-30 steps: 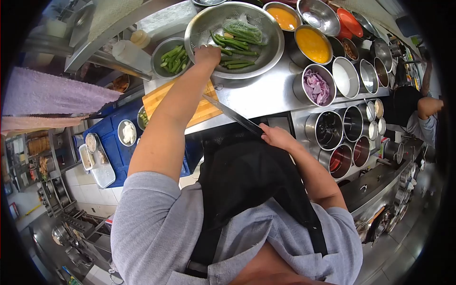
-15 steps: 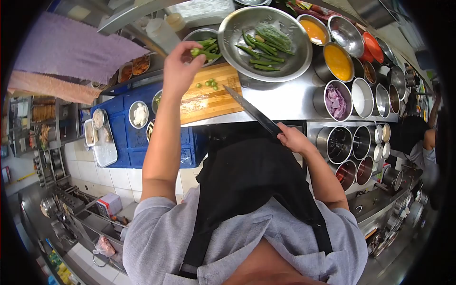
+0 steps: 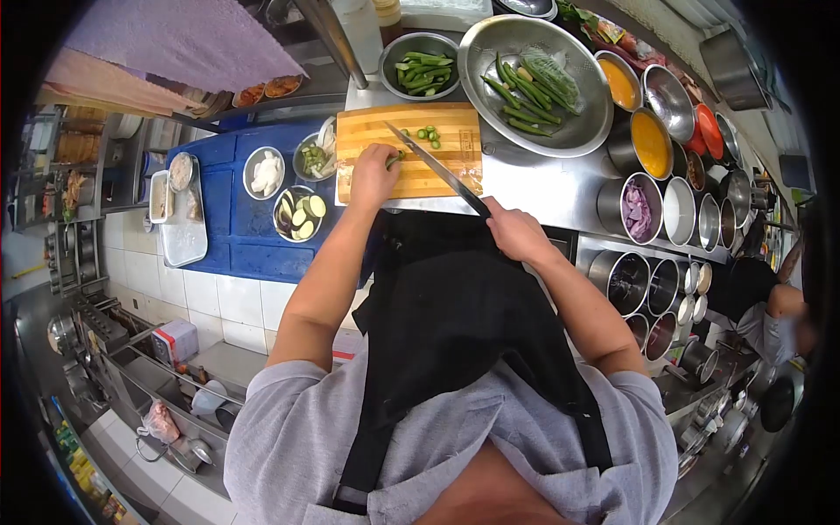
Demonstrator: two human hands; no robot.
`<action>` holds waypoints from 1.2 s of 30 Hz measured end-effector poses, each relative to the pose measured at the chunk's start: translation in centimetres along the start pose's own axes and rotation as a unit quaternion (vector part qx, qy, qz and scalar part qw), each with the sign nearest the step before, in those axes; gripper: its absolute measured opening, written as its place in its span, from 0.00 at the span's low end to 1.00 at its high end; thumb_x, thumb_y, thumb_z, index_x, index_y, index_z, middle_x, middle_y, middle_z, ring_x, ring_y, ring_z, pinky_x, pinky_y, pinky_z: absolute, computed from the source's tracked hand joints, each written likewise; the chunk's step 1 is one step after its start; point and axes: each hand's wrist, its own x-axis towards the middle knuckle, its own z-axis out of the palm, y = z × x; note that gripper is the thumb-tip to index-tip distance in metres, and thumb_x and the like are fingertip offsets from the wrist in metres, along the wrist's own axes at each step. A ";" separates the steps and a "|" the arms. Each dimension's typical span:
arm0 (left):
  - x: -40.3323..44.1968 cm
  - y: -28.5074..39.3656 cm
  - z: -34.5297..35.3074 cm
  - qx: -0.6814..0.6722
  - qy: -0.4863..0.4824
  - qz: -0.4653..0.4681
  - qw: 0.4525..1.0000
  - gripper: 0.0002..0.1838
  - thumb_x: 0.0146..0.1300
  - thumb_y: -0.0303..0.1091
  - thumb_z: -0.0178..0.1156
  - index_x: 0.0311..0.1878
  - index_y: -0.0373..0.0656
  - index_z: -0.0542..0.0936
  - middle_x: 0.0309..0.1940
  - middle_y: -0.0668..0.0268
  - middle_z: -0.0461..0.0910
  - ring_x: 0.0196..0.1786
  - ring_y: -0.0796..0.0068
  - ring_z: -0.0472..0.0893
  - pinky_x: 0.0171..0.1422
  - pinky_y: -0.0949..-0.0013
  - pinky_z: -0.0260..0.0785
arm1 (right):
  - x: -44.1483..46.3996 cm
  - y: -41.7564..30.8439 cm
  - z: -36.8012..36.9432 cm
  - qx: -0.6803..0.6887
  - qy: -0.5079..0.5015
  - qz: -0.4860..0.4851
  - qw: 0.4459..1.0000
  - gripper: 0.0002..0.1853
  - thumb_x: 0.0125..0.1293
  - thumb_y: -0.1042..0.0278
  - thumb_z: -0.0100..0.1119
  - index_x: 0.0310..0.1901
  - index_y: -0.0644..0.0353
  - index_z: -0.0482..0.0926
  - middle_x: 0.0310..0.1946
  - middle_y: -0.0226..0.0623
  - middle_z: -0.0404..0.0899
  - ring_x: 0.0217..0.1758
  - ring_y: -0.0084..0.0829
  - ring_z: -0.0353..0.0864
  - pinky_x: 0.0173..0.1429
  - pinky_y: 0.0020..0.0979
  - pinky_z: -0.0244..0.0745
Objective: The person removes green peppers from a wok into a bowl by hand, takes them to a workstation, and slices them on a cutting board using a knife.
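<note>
A long-bladed kitchen knife (image 3: 442,171) with a black handle is in my right hand (image 3: 518,231), its blade lying slantwise across the wooden cutting board (image 3: 455,157). My left hand (image 3: 374,177) rests on the board's left part with fingers closed. A bit of green okra (image 3: 396,157) shows at its fingertips, beside the blade; most of what it holds is hidden. Small cut okra ends (image 3: 429,134) lie past the knife. Behind the board stands a metal bowl of okra pods (image 3: 424,72). To its right, a large steel colander (image 3: 595,131) holds whole okra and a mesh-like bundle.
Bowls of sliced eggplant (image 3: 300,214), white pieces (image 3: 264,173) and green slices (image 3: 317,159) stand left on a blue surface (image 3: 232,241). Pots with red onion (image 3: 637,212) and orange liquid (image 3: 652,144) line the right. Another person (image 3: 744,293) is at far right.
My left hand has come from the okra bowl back down onto the board, near the knife. The knife has moved left over the board, and the view has shifted.
</note>
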 end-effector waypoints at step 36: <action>0.1 -3.1 -2.8 0.019 -0.036 0.069 0.997 0.15 0.58 0.17 0.61 0.46 0.46 0.87 0.45 0.60 0.80 0.53 0.51 0.80 0.59 0.53 0.75 | -1.8 -2.1 -2.7 -0.098 -0.032 -0.012 0.995 0.18 0.76 0.67 0.51 0.65 0.58 0.69 0.31 0.53 0.86 0.39 0.58 0.87 0.45 0.59 0.78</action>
